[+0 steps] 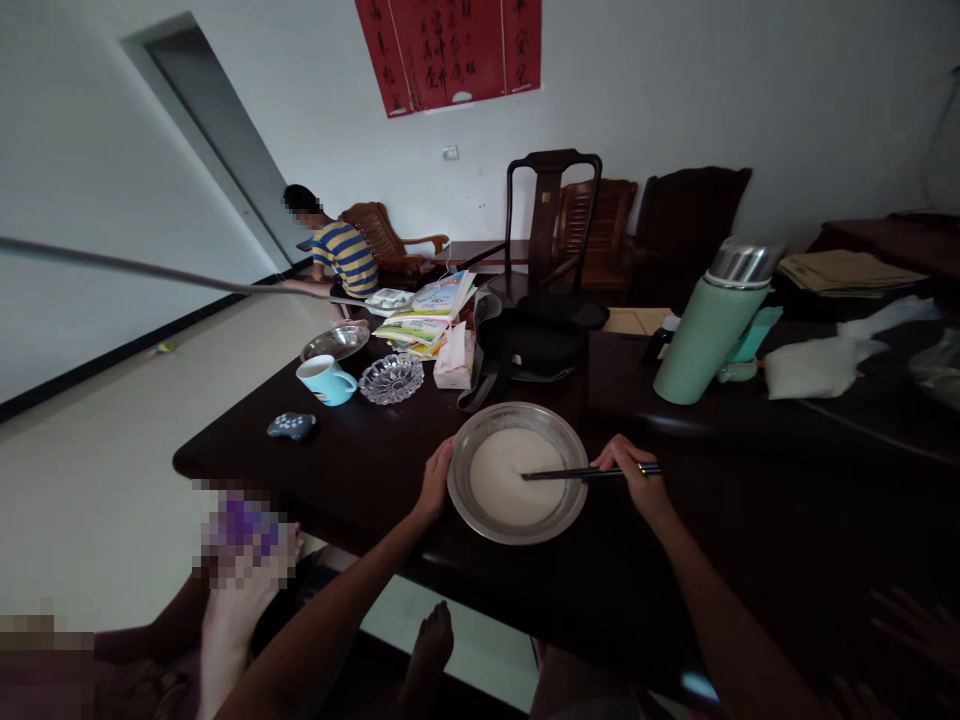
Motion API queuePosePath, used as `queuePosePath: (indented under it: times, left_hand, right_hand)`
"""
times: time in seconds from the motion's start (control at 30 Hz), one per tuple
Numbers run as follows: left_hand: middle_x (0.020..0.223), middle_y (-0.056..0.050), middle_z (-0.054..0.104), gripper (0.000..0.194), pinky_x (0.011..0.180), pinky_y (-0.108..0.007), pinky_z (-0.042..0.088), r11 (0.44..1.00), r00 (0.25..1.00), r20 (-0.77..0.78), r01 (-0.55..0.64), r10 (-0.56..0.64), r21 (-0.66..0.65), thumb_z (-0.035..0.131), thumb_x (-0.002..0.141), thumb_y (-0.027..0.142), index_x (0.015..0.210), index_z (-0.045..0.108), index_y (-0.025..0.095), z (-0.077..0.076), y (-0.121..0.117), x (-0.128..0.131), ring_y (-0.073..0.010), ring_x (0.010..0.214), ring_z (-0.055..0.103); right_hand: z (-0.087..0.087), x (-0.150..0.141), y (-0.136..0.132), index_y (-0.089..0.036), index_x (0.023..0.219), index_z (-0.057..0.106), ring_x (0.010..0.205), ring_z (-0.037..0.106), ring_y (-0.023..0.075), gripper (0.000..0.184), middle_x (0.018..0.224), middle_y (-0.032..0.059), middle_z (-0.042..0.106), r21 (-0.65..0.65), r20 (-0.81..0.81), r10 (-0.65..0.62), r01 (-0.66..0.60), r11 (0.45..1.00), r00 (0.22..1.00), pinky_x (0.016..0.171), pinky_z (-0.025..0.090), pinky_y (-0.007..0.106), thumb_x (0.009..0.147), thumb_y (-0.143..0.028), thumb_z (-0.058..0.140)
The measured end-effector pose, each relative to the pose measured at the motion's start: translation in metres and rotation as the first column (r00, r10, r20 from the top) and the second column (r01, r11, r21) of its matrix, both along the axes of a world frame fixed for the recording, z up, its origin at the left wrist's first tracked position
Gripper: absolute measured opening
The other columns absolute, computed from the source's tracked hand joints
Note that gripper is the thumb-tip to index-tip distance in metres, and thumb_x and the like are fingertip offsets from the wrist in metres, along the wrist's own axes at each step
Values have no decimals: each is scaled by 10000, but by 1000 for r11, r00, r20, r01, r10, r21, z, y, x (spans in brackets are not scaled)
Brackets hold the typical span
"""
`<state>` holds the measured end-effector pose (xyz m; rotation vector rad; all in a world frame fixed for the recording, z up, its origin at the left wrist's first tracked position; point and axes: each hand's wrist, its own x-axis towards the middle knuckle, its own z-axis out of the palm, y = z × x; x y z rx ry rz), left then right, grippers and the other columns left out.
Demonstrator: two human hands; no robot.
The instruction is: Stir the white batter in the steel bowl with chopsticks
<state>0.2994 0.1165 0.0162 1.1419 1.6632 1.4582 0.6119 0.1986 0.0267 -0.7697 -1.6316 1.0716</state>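
A metal bowl (460, 508) with a pale, milky liquid (511, 452) in it stands on the dark table. My left hand (435, 481) is closed against the bowl's left side, its fingers partly hidden by the rim. From the right, my right hand (631, 472) grips a pair of dark chopsticks (562, 473). Their tips touch the liquid near the middle of the bowl, and the shafts cross over the right rim.
Behind the bowl are a tissue pack (454, 362), a black bag (536, 335), a glass dish (391, 380) and a blue mug (327, 381). A game controller (292, 426) lies left; a green flask (709, 335) stands right. Other people sit at the lower left and far back.
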Motion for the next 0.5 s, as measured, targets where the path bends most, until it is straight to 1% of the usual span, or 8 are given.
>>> queuePosePath:
  times: [0.07,0.13,0.2,0.27,0.3,0.37,0.43,0.5]
  left_hand:
    - [1202,-100,682,529,1039,-394,400,1000,1000,-1,1,-1,7,434,861,539,1105,681,139,0,0,0,-269,1161,576]
    - [1199,-100,684,523,1041,-393,399,1000,1000,-2,-3,3,19,437,864,537,1092,687,138,0,0,1,-268,1155,578]
    - [1189,-99,689,515,1035,-401,405,1000,1000,4,-8,8,29,443,867,532,1083,694,137,0,0,1,-269,1142,584]
    - [1185,-98,693,508,1029,-410,413,999,1000,8,-13,13,35,454,868,524,1088,698,136,-1,0,1,-272,1131,589]
    - [1186,-98,693,507,1027,-412,415,999,1000,9,-13,12,34,458,868,520,1095,698,136,-1,0,1,-273,1129,589]
    - [1191,-95,692,508,1028,-412,415,999,1000,8,-10,9,30,461,868,520,1106,697,138,-1,-1,1,-272,1132,588]
    - [1192,-96,690,513,1030,-411,413,1000,1000,11,-7,7,28,459,869,524,1108,695,136,0,-1,1,-272,1135,586]
    - [1186,-101,690,518,1030,-413,413,999,1000,16,-4,4,32,458,869,527,1110,691,132,1,-1,1,-272,1133,586]
  right_hand:
    - [1,-1,-1,-235,621,665,726,614,202,415,708,46,683,12,57,72,-73,997,996,735,481,362,927,-464,504]
    - [2,-3,-1,-242,691,704,794,625,217,344,783,54,712,36,120,96,-101,994,988,774,483,375,905,-459,547]
    - [1,-2,-1,-242,697,706,800,628,219,329,785,53,711,46,111,41,-46,998,993,782,481,379,900,-455,557]
    - [1,-1,0,-235,627,668,728,622,206,396,704,46,679,23,39,-22,21,1000,999,746,482,369,914,-467,526]
    - [0,-1,1,-231,593,646,688,616,198,433,664,40,657,2,4,-30,30,1000,1000,724,483,362,923,-473,505]
    - [0,-1,0,-228,582,641,671,618,192,451,649,37,647,-23,-9,21,-22,1000,1000,713,486,354,929,-475,492]
    - [0,-2,-1,-230,641,685,736,634,201,390,722,47,685,-8,56,94,-94,996,994,747,489,356,914,-462,530]
    - [0,-3,-1,-232,694,713,790,641,211,334,783,55,709,20,107,90,-93,995,990,774,486,359,894,-457,568]
